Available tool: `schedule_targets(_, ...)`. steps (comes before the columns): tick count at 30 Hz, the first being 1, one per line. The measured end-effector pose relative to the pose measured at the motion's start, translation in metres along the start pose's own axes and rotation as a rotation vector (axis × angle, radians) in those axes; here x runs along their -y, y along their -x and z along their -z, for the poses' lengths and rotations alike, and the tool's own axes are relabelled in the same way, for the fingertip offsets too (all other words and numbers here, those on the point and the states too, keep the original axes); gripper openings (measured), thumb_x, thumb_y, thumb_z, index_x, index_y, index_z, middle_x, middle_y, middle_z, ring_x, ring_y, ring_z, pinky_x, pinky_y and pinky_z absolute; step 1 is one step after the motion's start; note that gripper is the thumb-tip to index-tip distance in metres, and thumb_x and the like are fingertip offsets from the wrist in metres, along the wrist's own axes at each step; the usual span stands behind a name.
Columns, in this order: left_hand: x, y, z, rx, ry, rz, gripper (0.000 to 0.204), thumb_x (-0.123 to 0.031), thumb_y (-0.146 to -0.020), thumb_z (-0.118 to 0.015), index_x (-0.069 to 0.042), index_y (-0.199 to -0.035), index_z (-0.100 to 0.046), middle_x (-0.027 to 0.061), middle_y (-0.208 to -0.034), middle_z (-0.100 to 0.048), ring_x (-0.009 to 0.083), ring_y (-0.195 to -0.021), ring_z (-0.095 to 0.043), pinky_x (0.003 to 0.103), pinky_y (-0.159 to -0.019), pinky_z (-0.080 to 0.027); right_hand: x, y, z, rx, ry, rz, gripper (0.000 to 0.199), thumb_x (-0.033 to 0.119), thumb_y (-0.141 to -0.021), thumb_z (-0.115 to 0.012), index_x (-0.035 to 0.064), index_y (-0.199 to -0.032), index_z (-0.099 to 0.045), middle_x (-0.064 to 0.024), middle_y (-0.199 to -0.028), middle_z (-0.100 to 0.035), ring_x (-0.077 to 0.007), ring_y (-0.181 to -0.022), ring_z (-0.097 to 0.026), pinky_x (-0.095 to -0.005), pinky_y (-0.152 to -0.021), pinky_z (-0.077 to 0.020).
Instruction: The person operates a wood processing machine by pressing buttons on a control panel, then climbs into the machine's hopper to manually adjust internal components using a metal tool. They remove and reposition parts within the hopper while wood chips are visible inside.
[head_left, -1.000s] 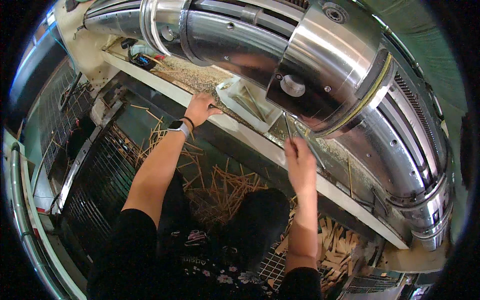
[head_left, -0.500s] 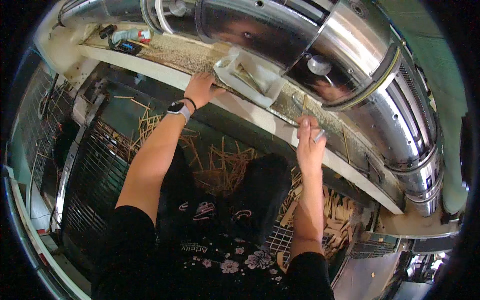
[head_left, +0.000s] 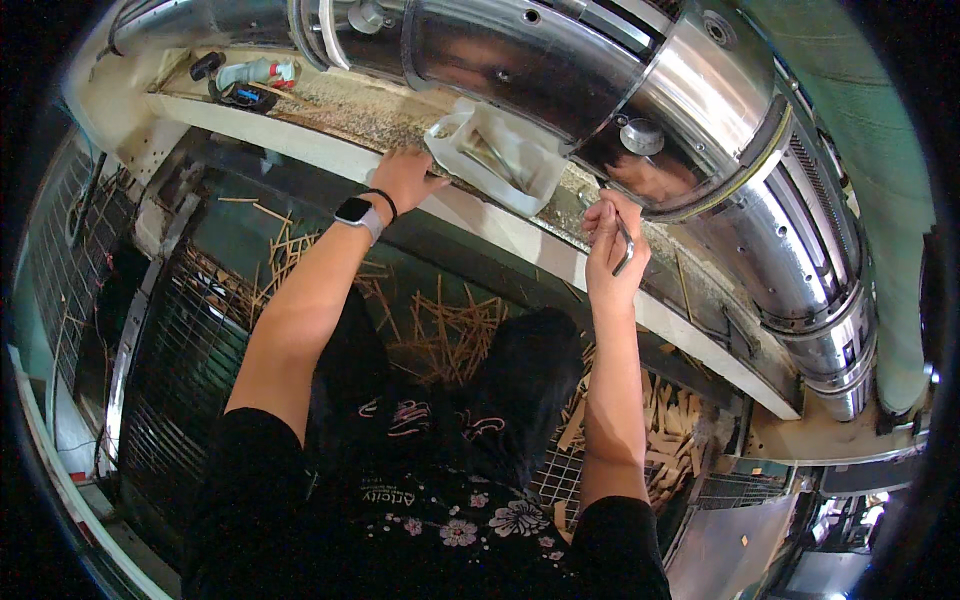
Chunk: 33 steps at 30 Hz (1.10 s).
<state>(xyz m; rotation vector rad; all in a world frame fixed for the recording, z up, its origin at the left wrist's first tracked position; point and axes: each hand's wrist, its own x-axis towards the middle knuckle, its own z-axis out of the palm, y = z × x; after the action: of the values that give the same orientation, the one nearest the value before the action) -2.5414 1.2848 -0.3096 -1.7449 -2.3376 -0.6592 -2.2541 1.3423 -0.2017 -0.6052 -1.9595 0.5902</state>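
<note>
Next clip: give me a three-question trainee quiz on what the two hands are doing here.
1. True or false: the left hand rests on the ledge beside the white container.
2. What does the right hand hold? A) a thin metal tool B) a blue cup
3. Fill in: a smartwatch sits on the ____ wrist.

Key: 1 true; 2 A; 3 left.
</note>
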Motion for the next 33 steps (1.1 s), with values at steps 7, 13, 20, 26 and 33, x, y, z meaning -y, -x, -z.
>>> schedule_targets(7,-0.167,0.018,0.134,-0.304,0.706,-0.730,0.040,-0.025,-0.078,-0.064,-0.004,-0.111,-0.053,0.0120,-0.110,-0.052,0.0281,-0.099,-0.054,0.036,-0.085,-0.046,-0.013,-0.005,0.002,-0.037,0.180,0.068,0.020,0.008,-0.081,-0.057,0.0049,-0.101,-0.057,-0.0131,-0.079,-0.063,-0.0274,-0.067,-0.063,-0.0340,-0.059,-0.0500)
schedule_targets(13,-0.176,-0.001,0.134,-0.191,0.515,-0.975,0.035,-0.021,-0.073,-0.064,-0.006,-0.103,-0.054,0.0079,-0.102,-0.052,0.0267,-0.095,-0.055,0.035,-0.077,-0.048,-0.010,-0.008,-0.009,-0.091,0.037,0.213,0.026,0.010,-0.072,-0.062,0.0045,-0.097,-0.061,-0.0119,-0.090,-0.065,-0.0285,-0.079,-0.065,-0.0317,-0.067,-0.0505)
schedule_targets(20,-0.175,-0.014,0.138,-0.186,0.434,-1.028,0.024,-0.024,-0.073,-0.063,-0.005,-0.084,-0.053,0.0058,-0.089,-0.051,0.0253,-0.082,-0.058,0.036,-0.065,-0.048,0.001,-0.011,0.000,-0.041,0.085,0.223,0.025,0.007,-0.071,-0.061,0.0033,-0.096,-0.060,-0.0138,-0.090,-0.063,-0.0302,-0.082,-0.063,-0.0335,-0.070,-0.0491)
schedule_targets(26,-0.193,0.004,0.121,-0.198,0.956,-0.478,0.009,-0.011,-0.089,-0.050,-0.003,-0.086,-0.052,0.0086,-0.078,-0.052,0.0233,-0.070,-0.056,0.028,-0.064,-0.045,-0.007,-0.008,-0.012,-0.093,0.103,0.135,0.015,0.005,-0.077,-0.057,0.0012,-0.091,-0.058,-0.0130,-0.087,-0.062,-0.0241,-0.079,-0.060,-0.0313,-0.069,-0.0466)
schedule_targets(33,-0.195,0.016,0.100,-0.239,1.144,-0.698,0.020,-0.011,-0.079,-0.061,-0.003,-0.095,-0.054,0.0080,-0.100,-0.053,0.0256,-0.095,-0.053,0.034,-0.082,-0.043,-0.026,-0.001,-0.017,-0.192,0.006,0.228,0.022,0.011,-0.082,-0.052,-0.0005,-0.100,-0.057,-0.0132,-0.102,-0.060,-0.0259,-0.091,-0.058,-0.0329,-0.080,-0.0452)
